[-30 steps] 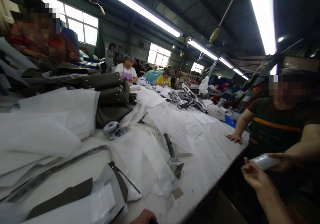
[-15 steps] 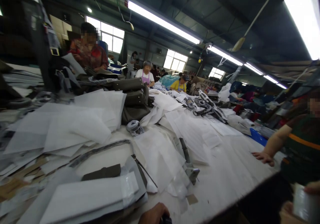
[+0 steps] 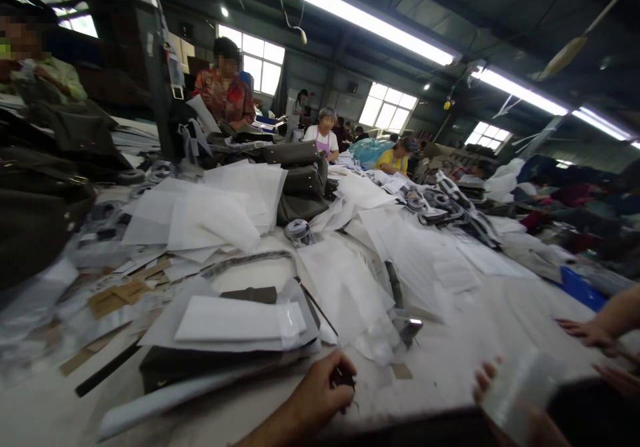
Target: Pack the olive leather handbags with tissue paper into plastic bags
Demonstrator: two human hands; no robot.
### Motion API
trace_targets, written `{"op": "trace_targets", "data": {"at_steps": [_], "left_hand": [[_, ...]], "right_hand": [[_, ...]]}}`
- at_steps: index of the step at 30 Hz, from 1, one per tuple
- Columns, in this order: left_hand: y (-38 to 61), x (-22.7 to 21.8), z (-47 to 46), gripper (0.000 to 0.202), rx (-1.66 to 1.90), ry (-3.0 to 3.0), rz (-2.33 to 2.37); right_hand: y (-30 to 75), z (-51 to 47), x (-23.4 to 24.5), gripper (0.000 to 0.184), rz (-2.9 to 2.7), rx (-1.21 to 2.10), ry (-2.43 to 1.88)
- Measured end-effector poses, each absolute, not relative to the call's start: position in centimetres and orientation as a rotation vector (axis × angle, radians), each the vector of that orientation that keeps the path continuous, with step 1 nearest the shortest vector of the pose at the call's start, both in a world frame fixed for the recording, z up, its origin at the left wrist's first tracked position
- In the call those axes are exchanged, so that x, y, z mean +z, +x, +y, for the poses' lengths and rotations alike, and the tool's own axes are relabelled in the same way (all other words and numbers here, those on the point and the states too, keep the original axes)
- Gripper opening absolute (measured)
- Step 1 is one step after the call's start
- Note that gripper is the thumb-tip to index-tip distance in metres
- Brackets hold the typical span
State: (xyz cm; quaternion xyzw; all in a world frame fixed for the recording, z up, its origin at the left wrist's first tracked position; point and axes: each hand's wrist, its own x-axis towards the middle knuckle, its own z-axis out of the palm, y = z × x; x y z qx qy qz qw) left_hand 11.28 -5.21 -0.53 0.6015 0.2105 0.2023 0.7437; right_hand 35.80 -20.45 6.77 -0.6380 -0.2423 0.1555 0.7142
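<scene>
My left hand (image 3: 320, 394) rests at the table's near edge, its fingers curled around a small dark object (image 3: 344, 377) that I cannot make out. My right hand (image 3: 487, 384) is low at the right, its fingers behind a blurred translucent plastic packet (image 3: 520, 394) which it holds. In front of my left hand lies a dark flat piece (image 3: 210, 364) under white sheets and a clear bag (image 3: 240, 320). A grey strap with a metal buckle (image 3: 405, 320) lies between my hands, farther out.
The long white table (image 3: 450, 360) is strewn with white paper sheets (image 3: 210, 214), stacked dark bags (image 3: 300, 180) and rolled straps (image 3: 300, 230). Another person's hand (image 3: 585, 330) lies flat on the table's right edge. Several workers stand along the far side. A blue tray (image 3: 580, 287) sits at the right.
The view has swung left and down. My left hand has come up onto the table edge, and my right hand with the packet now shows at the lower right.
</scene>
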Motion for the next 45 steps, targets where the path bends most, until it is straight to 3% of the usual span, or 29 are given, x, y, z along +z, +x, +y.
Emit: {"op": "trace_targets", "data": {"at_steps": [4, 7, 13, 18, 24, 33, 38, 45], "left_hand": [[9.9, 1.9, -6.0, 0.035, 0.360, 1.105, 0.500], [7.3, 4.8, -6.2, 0.043, 0.447, 1.145, 0.535], [1.2, 10.8, -6.3, 0.019, 1.019, 1.586, 0.534], [-1.5, 11.5, -6.2, 0.017, 1.108, 1.987, 0.383], [-3.0, 11.5, -5.3, 0.023, 0.869, 2.323, 0.465], [-2.8, 9.3, -5.4, 0.029, 0.521, 1.423, 0.738], [-2.9, 8.4, -5.8, 0.046, 0.374, 1.016, 0.672], [-2.5, 10.3, -8.4, 0.044, 0.297, 0.770, 0.638]], "right_hand": [[27.6, -20.4, 6.8, 0.060, -0.523, 0.828, -1.295], [22.2, -17.6, 6.9, 0.062, -0.627, 0.941, -1.283], [18.3, -15.8, 6.0, 0.062, -0.945, 0.948, -1.365], [18.1, -16.0, 6.0, 0.052, -1.278, 0.655, -1.465], [18.1, -16.1, 7.8, 0.042, -1.621, 0.163, -1.621], [17.6, -15.8, 10.5, 0.041, -2.027, -0.494, -1.503], [17.0, -16.3, 11.0, 0.043, -2.058, -0.626, -1.416], [18.8, -18.6, 9.5, 0.038, -1.971, -0.797, -1.314]]}}
